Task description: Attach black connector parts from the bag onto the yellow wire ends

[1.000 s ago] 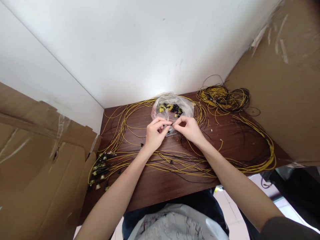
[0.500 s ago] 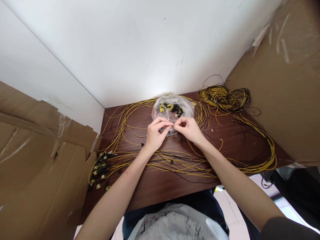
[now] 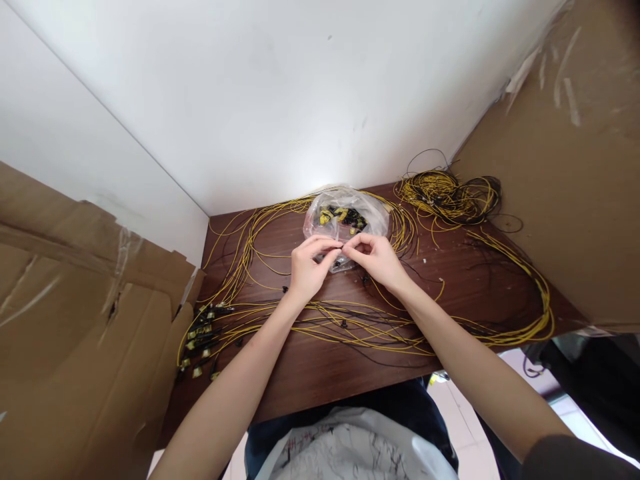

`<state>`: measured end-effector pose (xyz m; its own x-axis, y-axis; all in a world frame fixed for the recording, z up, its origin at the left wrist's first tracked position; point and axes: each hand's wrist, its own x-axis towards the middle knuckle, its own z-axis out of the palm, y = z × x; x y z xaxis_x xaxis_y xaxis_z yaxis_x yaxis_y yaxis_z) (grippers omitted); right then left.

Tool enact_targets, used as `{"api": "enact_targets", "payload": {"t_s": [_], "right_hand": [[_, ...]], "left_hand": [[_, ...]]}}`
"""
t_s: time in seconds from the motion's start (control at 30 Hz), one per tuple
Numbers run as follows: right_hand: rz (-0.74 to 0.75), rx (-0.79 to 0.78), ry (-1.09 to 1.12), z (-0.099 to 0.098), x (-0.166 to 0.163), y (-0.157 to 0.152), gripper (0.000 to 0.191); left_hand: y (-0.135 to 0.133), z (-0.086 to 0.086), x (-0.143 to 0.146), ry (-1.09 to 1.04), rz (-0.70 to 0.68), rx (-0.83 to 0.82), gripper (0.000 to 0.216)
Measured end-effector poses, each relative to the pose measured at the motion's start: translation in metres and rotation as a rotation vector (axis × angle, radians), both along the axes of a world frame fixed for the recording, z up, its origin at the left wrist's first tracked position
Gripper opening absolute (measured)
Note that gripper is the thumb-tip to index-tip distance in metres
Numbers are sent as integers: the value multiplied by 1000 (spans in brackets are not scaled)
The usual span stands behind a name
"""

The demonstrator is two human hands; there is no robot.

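My left hand [image 3: 309, 267] and my right hand [image 3: 377, 259] meet fingertip to fingertip above the dark wooden table [image 3: 310, 373]. Both pinch a tiny dark part between thumb and forefinger; it is too small to name. Just behind the fingers lies a clear plastic bag [image 3: 345, 217] holding small yellow and black pieces. Thin yellow and black wires [image 3: 350, 327] run across the table under my wrists. A bunch of wire ends with small connectors [image 3: 200, 337] lies at the left edge.
A tangled coil of yellow and black wire [image 3: 447, 197] sits at the back right. A long yellow loop [image 3: 537, 313] curves along the right edge. Cardboard sheets stand at the left [image 3: 85, 320] and right [image 3: 565, 173]. A white wall rises behind the table.
The two hands have drawn slightly closer together and shifted a little to the left; the pinch between them stays closed.
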<state>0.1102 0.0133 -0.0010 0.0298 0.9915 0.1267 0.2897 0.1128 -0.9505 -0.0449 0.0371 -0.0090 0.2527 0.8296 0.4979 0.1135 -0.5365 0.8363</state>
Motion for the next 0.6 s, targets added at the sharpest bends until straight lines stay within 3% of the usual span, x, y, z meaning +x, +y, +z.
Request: {"api": "enact_targets", "payload": {"t_s": [0.33,0.6], "right_hand": [[-24,-41,285,-1,0,3,36],[-20,-75,356,1,-2,2,40]], "left_hand": [[1,-4,2,-135,-66,-152,12],[1,-5,2,-244,-128,-311,14]]}}
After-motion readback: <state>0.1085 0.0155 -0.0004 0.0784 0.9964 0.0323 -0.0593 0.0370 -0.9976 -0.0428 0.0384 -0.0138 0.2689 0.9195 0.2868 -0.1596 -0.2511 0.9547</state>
